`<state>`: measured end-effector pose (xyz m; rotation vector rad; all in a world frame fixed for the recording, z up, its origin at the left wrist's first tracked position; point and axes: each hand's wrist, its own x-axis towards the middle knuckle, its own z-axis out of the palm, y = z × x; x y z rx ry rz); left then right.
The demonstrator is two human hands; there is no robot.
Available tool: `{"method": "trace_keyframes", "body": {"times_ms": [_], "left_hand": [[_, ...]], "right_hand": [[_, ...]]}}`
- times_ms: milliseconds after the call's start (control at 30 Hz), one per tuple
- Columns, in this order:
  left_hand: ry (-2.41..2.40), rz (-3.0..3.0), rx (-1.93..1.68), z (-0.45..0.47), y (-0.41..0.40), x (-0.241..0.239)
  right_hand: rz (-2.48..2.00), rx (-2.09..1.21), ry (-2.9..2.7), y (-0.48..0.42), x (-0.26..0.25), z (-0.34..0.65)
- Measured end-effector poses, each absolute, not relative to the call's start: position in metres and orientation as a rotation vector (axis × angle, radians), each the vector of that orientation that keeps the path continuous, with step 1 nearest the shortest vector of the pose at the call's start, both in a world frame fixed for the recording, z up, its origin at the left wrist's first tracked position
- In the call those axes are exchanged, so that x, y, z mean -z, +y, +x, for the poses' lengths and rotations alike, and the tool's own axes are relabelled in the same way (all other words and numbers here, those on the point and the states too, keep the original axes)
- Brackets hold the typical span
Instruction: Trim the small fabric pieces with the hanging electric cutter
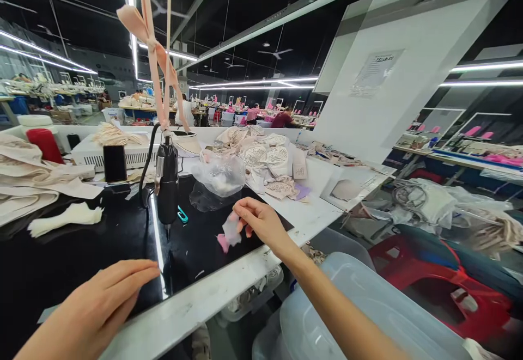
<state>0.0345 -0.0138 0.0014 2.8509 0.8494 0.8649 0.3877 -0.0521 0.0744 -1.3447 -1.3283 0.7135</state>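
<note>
My right hand (261, 221) reaches over the black worktop (81, 251) and pinches a small pink and white scrap (229, 233) between thumb and fingers. My left hand (96, 308) rests at the near edge of the worktop, fingers stretched out flat, holding nothing. A black hand tool (167, 183) hangs from pink ribbon (157, 60) just left of the scrap, its tip pointing down. A crumpled clear plastic bag (218, 177) lies behind my right hand.
Printed cream fabric pieces (265, 161) are heaped at the back of the white table. Folded cream cloth (32, 177) lies at left beside a red spool (44, 145). A clear plastic bin (368, 311) and red stool (433, 278) stand to the right. People work at distant tables.
</note>
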Motion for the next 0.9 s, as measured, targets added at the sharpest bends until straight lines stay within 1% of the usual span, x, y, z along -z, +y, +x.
{"method": "trace_keyframes", "body": {"times_ms": [67, 100, 233, 400, 533, 667, 767, 900], "left_hand": [[0.832, 2.677, -0.955, 0.066, -0.017, -0.018], [0.842, 2.582, -0.944, 0.083, -0.018, -0.027], [0.886, 2.208, -0.780, 0.146, -0.016, -0.062], [0.710, 1.856, -0.728, 0.186, -0.009, -0.075], [0.791, 1.831, -0.719, 0.178, -0.005, -0.075], [0.960, 1.828, -0.767, 0.151, -0.007, -0.077], [1.053, 1.803, -0.814, 0.132, -0.014, -0.077], [1.164, 1.786, -0.852, 0.115, -0.030, -0.078]], "right_hand": [[-1.316, -0.729, -1.355, -0.052, -0.076, 0.381], [-1.304, -0.734, -1.371, -0.052, -0.077, 0.378], [-1.270, -0.744, -1.434, -0.054, -0.083, 0.366], [-1.257, -0.715, -1.461, -0.059, -0.082, 0.358], [-1.334, -0.609, -1.445, -0.061, -0.063, 0.370], [-1.494, -0.491, -1.581, -0.063, -0.032, 0.379], [-1.579, -0.412, -1.712, -0.064, -0.015, 0.371], [-1.601, -0.322, -1.877, -0.060, -0.003, 0.345]]}}
